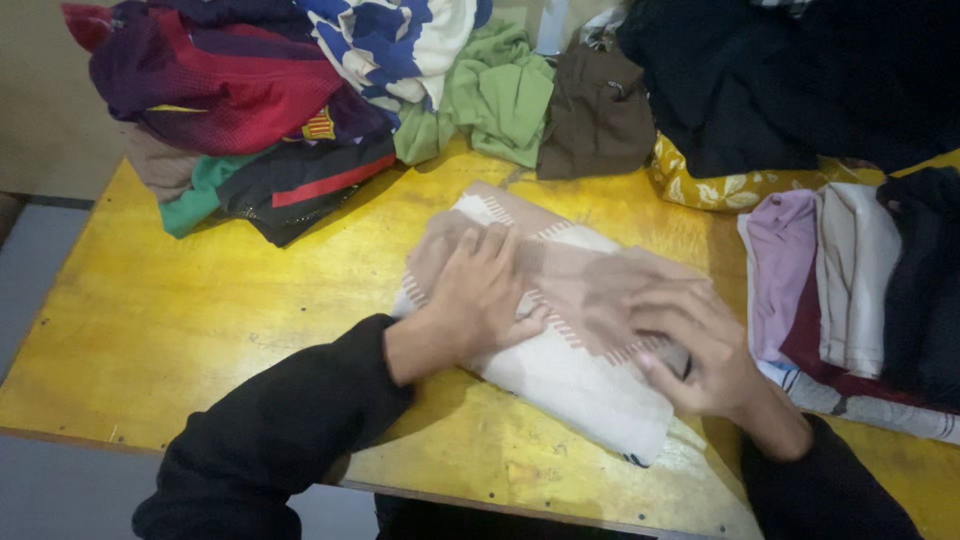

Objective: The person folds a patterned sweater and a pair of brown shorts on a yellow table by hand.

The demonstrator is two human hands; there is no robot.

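— What's under you, biggest first?

— The yellow table (180,330). Well beyond my hands sits a heap of unfolded clothes (300,90), red, striped, green and brown, with a dark pile (800,80) past my right. Just outside my right hand lies a stack (850,290) of folded pieces, lilac, cream and dark. Directly beneath both palms is the cream and tan cloth (570,370), folded into a long slab lying at a slant across the table.

— And your hands?

— My left hand (480,295) lies flat with fingers spread on the far end of the cloth, pressing, gripping nothing. My right hand (695,350) is blurred; it rests on the near right end with fingers curled toward the edge, but I cannot tell whether it pinches the fabric or only presses.

— Which step is that, by your reckoning?

— Smoothing a fold, I judge. The cloth looks mostly folded. A further fold would need my left to pin it while my right takes the edge squarely, so the layers don't slip.
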